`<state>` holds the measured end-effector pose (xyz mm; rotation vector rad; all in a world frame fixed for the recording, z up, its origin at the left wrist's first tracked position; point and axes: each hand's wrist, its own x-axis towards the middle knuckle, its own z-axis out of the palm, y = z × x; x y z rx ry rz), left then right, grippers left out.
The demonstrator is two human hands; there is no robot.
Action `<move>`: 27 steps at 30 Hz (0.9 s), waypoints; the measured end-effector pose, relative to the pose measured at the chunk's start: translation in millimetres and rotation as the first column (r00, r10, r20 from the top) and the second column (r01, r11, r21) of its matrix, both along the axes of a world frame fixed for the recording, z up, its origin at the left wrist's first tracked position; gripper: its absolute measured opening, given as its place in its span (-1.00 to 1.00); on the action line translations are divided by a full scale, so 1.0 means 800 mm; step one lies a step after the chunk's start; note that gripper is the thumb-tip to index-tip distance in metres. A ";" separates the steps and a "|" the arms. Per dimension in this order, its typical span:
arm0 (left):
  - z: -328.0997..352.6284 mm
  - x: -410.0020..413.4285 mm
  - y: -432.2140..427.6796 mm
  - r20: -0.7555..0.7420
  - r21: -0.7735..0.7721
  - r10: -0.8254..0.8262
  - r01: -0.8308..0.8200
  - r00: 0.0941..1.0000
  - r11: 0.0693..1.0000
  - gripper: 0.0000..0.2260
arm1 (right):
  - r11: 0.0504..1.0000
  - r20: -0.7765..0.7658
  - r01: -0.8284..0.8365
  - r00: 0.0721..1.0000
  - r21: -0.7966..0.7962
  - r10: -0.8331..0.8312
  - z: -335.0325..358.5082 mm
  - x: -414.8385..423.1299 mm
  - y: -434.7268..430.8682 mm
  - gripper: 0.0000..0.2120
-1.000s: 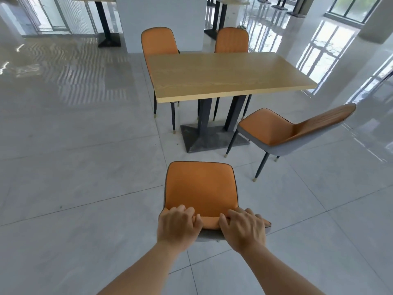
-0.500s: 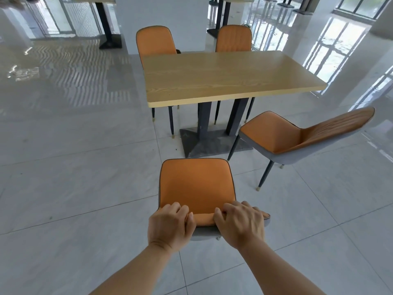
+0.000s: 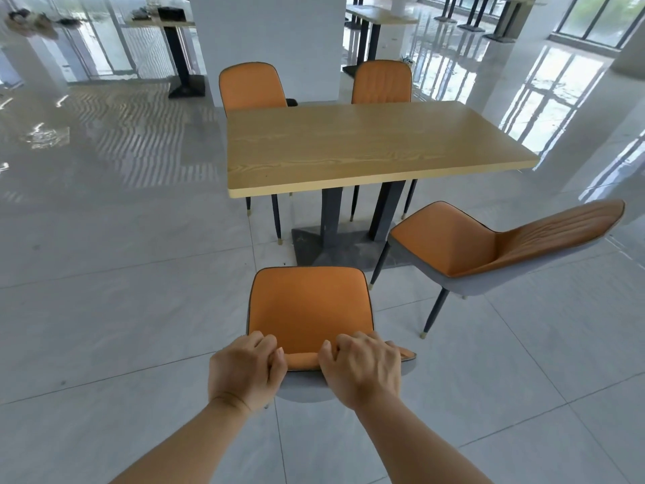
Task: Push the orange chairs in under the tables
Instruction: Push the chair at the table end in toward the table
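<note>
Closest to the camera, two bare forearms, stretched forward above the grey tiled floor (image 3: 104,309).

At their ends, the left hand (image 3: 244,370) and the right hand (image 3: 363,372), side by side with a small gap between them, both on the top edge of the backrest of the nearest orange chair (image 3: 309,305). Left hand: fingers curled over the edge, thumb pressed to the orange padding, so gripping the backrest. Right hand: the same hold, fingers bent over the edge, thumb on the inner side.

Just beyond the hands, the seat of this chair, facing the wooden table (image 3: 366,144) and in line with the left part of its near edge. Seat fully outside the table top, front rim close to the dark base plate (image 3: 335,253) in the picture.

To the right, a second orange chair (image 3: 488,246), turned sideways with the backrest to the right, also pulled out from the table, one dark leg near the base plate.

At the far side of the table, a left far chair (image 3: 251,87) and a right far chair (image 3: 381,82), both pushed in, backrests above the table top, thin legs visible below it.

Behind them, a white pillar (image 3: 268,43). Further back, more tables (image 3: 380,15) on dark pedestals and large windows, with bright reflections on the floor.
</note>
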<state>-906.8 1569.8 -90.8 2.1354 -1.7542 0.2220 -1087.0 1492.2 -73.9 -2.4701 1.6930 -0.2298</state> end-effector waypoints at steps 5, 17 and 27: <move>-0.002 0.022 -0.032 0.023 -0.018 0.004 -0.003 1.000 1.000 -0.65 | 1.000 -0.009 -0.005 1.000 0.006 0.005 -0.002 0.021 -0.031 -0.49; -0.003 0.096 -0.141 0.026 -0.031 -0.044 0.045 0.999 0.999 -0.65 | 0.999 0.010 0.049 0.999 -0.017 -0.049 -0.005 0.090 -0.129 -0.49; 0.001 0.163 -0.223 0.006 -0.020 -0.131 0.131 0.991 0.991 -0.64 | 0.992 -0.004 0.124 0.992 -0.005 -0.124 0.000 0.153 -0.193 -0.49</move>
